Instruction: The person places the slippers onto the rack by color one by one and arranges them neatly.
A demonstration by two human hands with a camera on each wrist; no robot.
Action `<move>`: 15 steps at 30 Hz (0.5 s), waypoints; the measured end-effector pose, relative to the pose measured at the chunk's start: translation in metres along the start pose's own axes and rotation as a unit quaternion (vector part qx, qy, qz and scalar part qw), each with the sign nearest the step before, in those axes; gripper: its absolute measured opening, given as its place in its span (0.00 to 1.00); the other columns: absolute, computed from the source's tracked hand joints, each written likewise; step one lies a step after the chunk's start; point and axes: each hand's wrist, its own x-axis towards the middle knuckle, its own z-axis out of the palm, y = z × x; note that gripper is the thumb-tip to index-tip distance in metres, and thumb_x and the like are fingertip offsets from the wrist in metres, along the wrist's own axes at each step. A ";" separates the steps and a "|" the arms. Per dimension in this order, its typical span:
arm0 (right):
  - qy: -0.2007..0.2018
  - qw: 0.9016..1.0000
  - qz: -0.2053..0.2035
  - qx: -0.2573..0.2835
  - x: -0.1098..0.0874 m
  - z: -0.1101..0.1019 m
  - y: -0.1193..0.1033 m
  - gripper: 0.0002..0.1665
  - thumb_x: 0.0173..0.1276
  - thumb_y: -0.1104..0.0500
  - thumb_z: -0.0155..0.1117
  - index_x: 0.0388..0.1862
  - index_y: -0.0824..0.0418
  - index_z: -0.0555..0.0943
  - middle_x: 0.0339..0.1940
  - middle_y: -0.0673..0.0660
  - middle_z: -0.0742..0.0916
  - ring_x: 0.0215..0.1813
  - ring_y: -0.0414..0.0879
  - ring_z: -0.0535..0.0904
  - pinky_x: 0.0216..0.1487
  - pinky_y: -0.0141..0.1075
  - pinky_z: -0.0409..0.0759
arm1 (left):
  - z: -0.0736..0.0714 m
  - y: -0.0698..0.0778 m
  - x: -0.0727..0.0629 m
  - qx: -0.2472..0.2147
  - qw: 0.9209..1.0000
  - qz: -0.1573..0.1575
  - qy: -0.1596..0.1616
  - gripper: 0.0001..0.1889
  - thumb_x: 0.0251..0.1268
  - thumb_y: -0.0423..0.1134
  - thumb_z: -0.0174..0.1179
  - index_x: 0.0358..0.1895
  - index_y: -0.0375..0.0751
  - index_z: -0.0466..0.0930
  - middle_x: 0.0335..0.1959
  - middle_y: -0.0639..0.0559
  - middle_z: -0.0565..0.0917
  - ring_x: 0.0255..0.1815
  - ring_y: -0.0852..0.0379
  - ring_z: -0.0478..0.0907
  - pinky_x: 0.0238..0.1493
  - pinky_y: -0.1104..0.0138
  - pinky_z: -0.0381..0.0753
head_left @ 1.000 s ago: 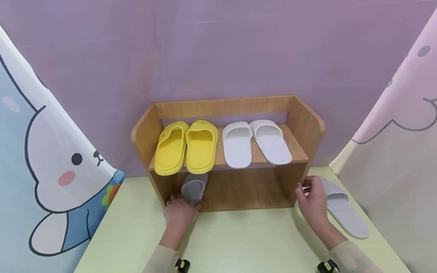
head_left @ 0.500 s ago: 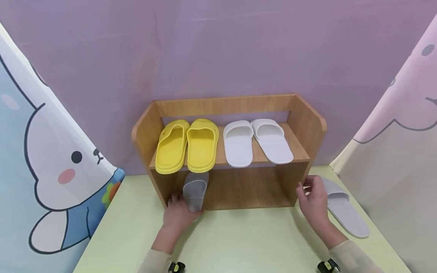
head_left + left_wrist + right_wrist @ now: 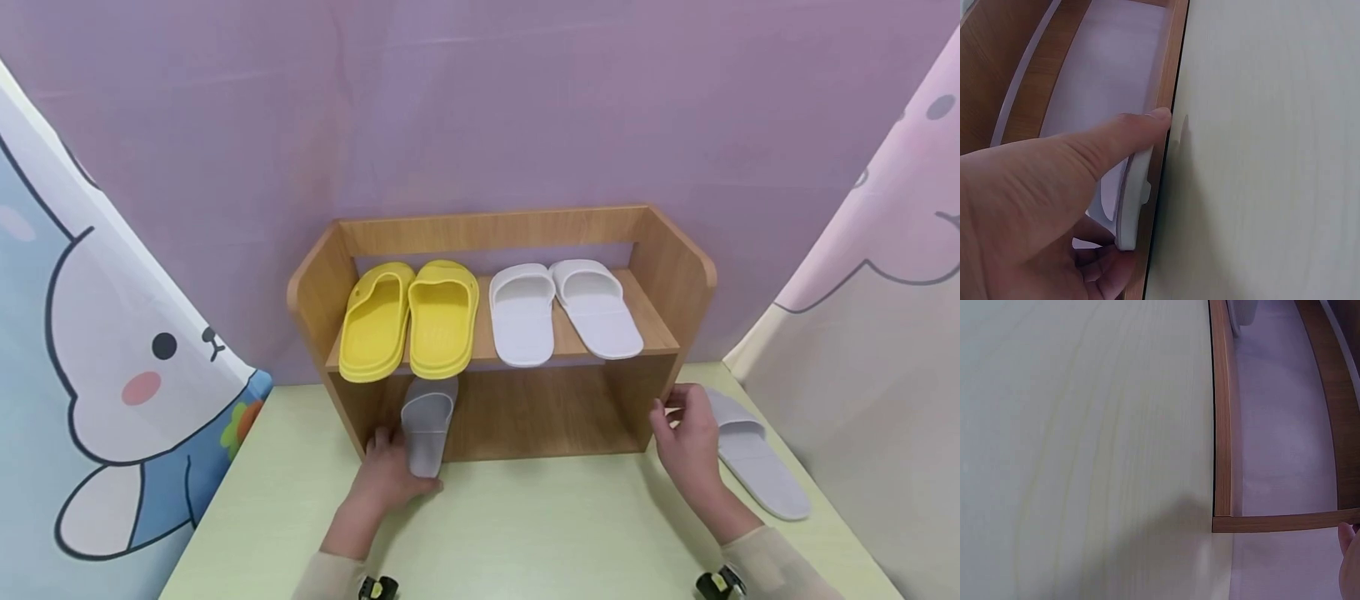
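A grey slipper (image 3: pixel 429 425) lies on the lower level of a wooden shoe rack (image 3: pixel 491 229), at the left end. My left hand (image 3: pixel 390 477) is beside its near end. The left wrist view shows the outstretched thumb (image 3: pixel 1129 134) across the slipper's edge (image 3: pixel 1132 206), with the other fingers bent at its corner. My right hand (image 3: pixel 688 437) touches the outside of the rack's right side panel with loosely bent fingers; only its fingertips (image 3: pixel 1346 537) show in the right wrist view. Another grey slipper (image 3: pixel 761 467) lies on the table right of that hand.
Yellow clogs (image 3: pixel 408 321) stand on the upper level at the left, with white slippers (image 3: pixel 562 317) to their right. The rack stands on a pale green table (image 3: pixel 540 525) against a purple cloth (image 3: pixel 495 100). Printed cloths hang on both sides.
My left hand has drawn back slightly toward the lower left, so more of the grey slipper's near end shows. The right hand stays at the rack's side panel.
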 end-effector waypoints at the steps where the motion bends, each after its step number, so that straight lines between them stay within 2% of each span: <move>1: 0.000 1.000 0.000 0.000 0.000 0.000 0.000 0.14 0.66 0.77 0.66 0.50 0.74 0.77 0.40 0.65 0.85 0.41 0.29 0.78 0.37 0.24 0.79 | 0.000 0.000 0.000 -0.003 1.000 -0.002 0.001 0.70 0.42 0.62 0.89 0.79 0.16 0.61 0.68 0.20 0.70 0.65 0.28 0.71 0.66 0.37 0.81; 9: 0.000 1.000 0.001 -0.005 0.000 0.000 0.001 0.14 0.66 0.78 0.66 0.49 0.74 0.77 0.40 0.64 0.85 0.41 0.27 0.77 0.37 0.23 0.79 | -0.003 0.000 -0.006 -0.030 1.000 -0.003 0.003 0.72 0.42 0.63 0.89 0.83 0.21 0.59 0.71 0.22 0.69 0.68 0.28 0.70 0.66 0.37 0.80; 15: 0.001 1.000 0.003 -0.007 -0.001 0.001 0.001 0.14 0.66 0.77 0.67 0.49 0.73 0.77 0.40 0.64 0.85 0.41 0.26 0.76 0.37 0.22 0.78 | -0.005 -0.003 -0.012 -0.047 0.999 0.004 0.013 0.68 0.45 0.64 0.87 0.82 0.23 0.62 0.73 0.25 0.71 0.72 0.28 0.71 0.64 0.37 0.82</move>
